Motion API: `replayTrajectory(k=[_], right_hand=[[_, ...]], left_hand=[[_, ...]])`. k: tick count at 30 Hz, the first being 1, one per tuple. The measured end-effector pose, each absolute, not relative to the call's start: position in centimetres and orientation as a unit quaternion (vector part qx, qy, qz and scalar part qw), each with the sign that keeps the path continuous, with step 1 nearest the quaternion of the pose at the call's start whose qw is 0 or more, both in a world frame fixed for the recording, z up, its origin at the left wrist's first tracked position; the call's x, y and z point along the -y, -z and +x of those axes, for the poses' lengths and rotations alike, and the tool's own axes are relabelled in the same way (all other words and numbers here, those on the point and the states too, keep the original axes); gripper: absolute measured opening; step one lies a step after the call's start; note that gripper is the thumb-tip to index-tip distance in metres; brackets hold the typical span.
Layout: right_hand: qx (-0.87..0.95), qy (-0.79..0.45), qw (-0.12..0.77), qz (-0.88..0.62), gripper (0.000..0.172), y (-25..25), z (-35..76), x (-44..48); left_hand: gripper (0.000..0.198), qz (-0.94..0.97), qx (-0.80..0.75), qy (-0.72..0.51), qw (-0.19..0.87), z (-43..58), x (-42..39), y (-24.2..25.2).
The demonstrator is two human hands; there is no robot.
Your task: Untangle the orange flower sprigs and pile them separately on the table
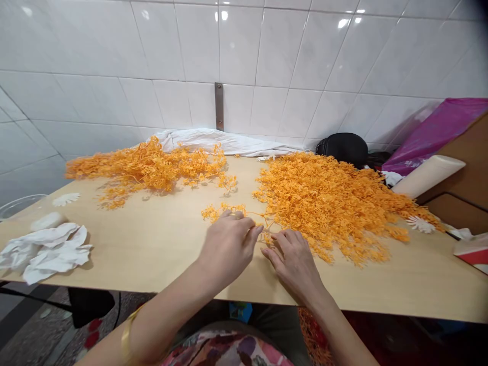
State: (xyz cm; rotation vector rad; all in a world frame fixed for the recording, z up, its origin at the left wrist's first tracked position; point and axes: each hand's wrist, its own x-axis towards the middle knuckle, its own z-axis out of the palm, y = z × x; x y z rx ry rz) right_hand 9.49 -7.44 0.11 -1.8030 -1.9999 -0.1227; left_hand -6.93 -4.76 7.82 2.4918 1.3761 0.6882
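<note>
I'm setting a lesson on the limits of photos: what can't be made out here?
All in the head view:
Left hand: exactly where its fingers pinch the orange sprig, hidden by the hand's own back.
Black case: lower part, hidden behind the larger orange heap.
Cardboard box: full shape, cut off by the right edge.
Clear container: most of it, cut off by the left edge.

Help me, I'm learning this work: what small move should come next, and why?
Perhaps ease the sprig leftward with the left hand, clear of the right pile. That hand is already over the sprig, whose stem reaches toward the pile and might snag; the right hand seems near enough to steady it.
</note>
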Motion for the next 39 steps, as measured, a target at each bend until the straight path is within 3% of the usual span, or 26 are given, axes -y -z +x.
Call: replayTrajectory(k=[4,8,11,16,20,24,29,34,36,39], right_hand=[[0.719,0.065,0.222,-0.656,0.013,0.1,8.5,6.8],[0.728,0.067,0.202,-0.651,0.010,0.7,7.6,6.1],[0.726,0.053,0.205,-0.654,0.011,1.0,7.6,5.6],[0.741,0.035,0.209,-0.637,0.008,-0.4,8.1,2.9],[0.775,0.049,0.229,-0.587,0.017,-2.7,7.6,-0.7],[0.749,-0.041,0.346,-0.564,0.024,-3.0,6.4,-4.0],[0.635,-0.138,0.456,-0.608,0.032,-0.9,6.7,-6.9],[0.384,-0.263,0.646,-0.605,0.028,-1.4,10.1,-7.8],[0.360,-0.288,0.672,-0.579,0.024,-2.2,10.8,-7.6],[0.408,-0.377,0.637,-0.534,0.023,-2.9,10.1,-7.0]], left_hand=[[0.032,0.867,-0.479,-0.136,0.028,-3.2,1.9,-3.8],[0.028,0.829,-0.534,-0.156,0.050,-2.9,0.4,-1.4],[0.018,0.804,-0.532,-0.213,0.157,-3.3,-0.3,-0.8],[0.015,0.657,-0.434,-0.383,0.484,-3.4,-2.5,-1.2],[0.016,0.523,-0.399,-0.482,0.579,-3.8,-5.6,-2.4],[0.025,0.417,-0.362,-0.545,0.631,-4.2,-8.0,-2.8],[0.027,0.386,-0.290,-0.491,0.725,-4.2,-8.2,-2.2],[0.023,0.382,-0.281,-0.494,0.729,-4.4,-8.1,-1.6],[0.021,0.395,-0.304,-0.499,0.709,-4.4,-8.3,-1.3],[0.021,0.431,-0.318,-0.517,0.668,-4.1,-8.4,-1.1]])
